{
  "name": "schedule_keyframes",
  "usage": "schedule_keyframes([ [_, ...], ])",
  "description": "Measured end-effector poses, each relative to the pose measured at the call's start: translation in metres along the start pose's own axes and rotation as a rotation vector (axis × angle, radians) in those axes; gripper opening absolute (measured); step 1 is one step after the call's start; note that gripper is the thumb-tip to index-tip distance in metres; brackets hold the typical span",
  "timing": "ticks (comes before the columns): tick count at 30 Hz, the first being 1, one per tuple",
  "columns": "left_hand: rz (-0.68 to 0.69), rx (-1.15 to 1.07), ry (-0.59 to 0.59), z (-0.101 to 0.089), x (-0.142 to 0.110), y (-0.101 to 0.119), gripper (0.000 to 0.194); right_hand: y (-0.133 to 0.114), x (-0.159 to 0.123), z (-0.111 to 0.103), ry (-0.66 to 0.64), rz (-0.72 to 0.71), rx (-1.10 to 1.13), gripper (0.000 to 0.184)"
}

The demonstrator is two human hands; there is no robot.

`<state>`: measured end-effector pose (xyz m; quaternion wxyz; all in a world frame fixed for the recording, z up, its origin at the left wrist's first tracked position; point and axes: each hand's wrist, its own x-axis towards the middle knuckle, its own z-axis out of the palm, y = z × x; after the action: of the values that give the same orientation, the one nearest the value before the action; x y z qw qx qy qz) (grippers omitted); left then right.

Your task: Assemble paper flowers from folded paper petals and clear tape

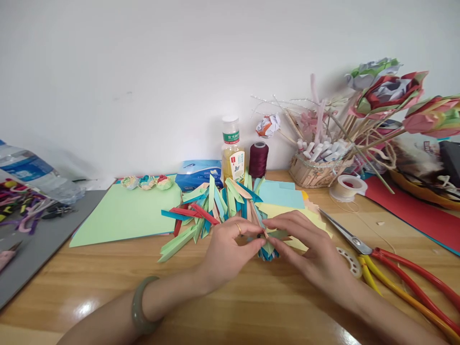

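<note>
My left hand (228, 251), with a ring and a bangle, pinches a small folded paper piece (266, 233) between thumb and forefinger. From the other side my right hand (311, 244) closes its fingertips on the same piece. Just under the fingertips sits a small cluster of blue and green folded paper (269, 253), partly hidden by both hands. Behind my left hand lies a loose heap of folded paper strips (212, 203) in green, blue, red and peach. Flat blue paper squares (282, 195) and yellow sheets lie beyond my right hand.
Large scissors (362, 247) lie open at the right, beside a thread spool (347, 188). A drink bottle (233, 153), a maroon thread cone (258, 160) and a blue tissue pack (198, 175) stand at the back. Green sheets (125, 213) lie left; a basket (316, 172) stands right.
</note>
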<state>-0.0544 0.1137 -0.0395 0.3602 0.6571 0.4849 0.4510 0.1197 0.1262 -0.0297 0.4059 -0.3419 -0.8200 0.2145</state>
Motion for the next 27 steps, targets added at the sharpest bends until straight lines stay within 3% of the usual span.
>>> schedule_keyframes([
  [8,-0.019,-0.005,-0.003,0.0,0.0,-0.001,0.007,0.001,0.001,-0.002,0.0,0.049,0.042,0.01],
  [10,-0.058,-0.073,-0.061,-0.002,0.002,0.001,0.007,-0.001,0.003,-0.003,-0.029,0.112,0.095,0.006],
  [17,-0.265,-0.442,-0.335,-0.013,0.012,0.009,0.019,-0.006,0.007,-0.008,-0.179,0.453,0.382,0.019],
  [27,-0.435,-0.5,-0.402,-0.015,0.014,0.009,0.021,-0.004,0.006,-0.006,-0.218,0.536,0.567,0.02],
])
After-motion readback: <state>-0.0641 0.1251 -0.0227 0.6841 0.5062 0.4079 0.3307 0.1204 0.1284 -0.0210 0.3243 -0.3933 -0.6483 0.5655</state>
